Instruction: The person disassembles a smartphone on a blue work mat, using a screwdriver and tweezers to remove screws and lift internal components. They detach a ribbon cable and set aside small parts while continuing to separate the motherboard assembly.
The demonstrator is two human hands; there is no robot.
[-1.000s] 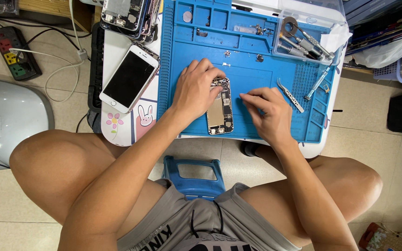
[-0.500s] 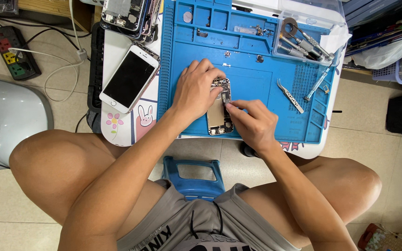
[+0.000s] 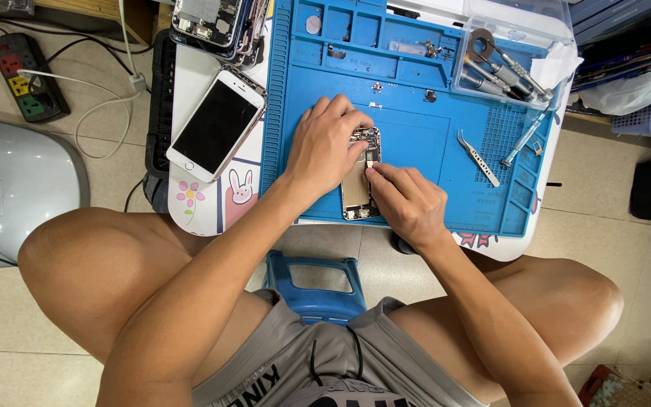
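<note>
Head-camera view, looking down. A small white tabletop (image 3: 190, 218) stood on a tiled floor (image 3: 642, 188) and carried a blue repair mat (image 3: 431, 203) with moulded compartments along its far edge; the seated person's bare knees framed a blue stool (image 3: 314, 283) below it. An opened phone chassis (image 3: 359, 181) lay flat on the mat, lengthwise toward the person, between the two hands. The left hand (image 3: 325, 143) lay palm down over the chassis's left edge and upper end, fingers curled and pressing it to the mat, its grip holding the chassis steady. The right hand (image 3: 408, 200) came in from the lower right, wrist bent, with thumb and forefinger pinched together at the chassis's upper middle; this grip was closed on a small dark part there, too small to identify. Just right of the right hand, a pair of tweezers (image 3: 480, 158) lay on the mat, with a screwdriver (image 3: 521, 139) beyond it. Farther off, above and right of that hand, a clear plastic tray (image 3: 559, 45) held metal tools. Left of the left hand, an assembled white phone (image 3: 216, 124) rested screen-up, partly off the mat. Well apart to the far left, a power strip (image 3: 20, 75) sat on the floor beside a grey rounded housing (image 3: 9, 196).
</note>
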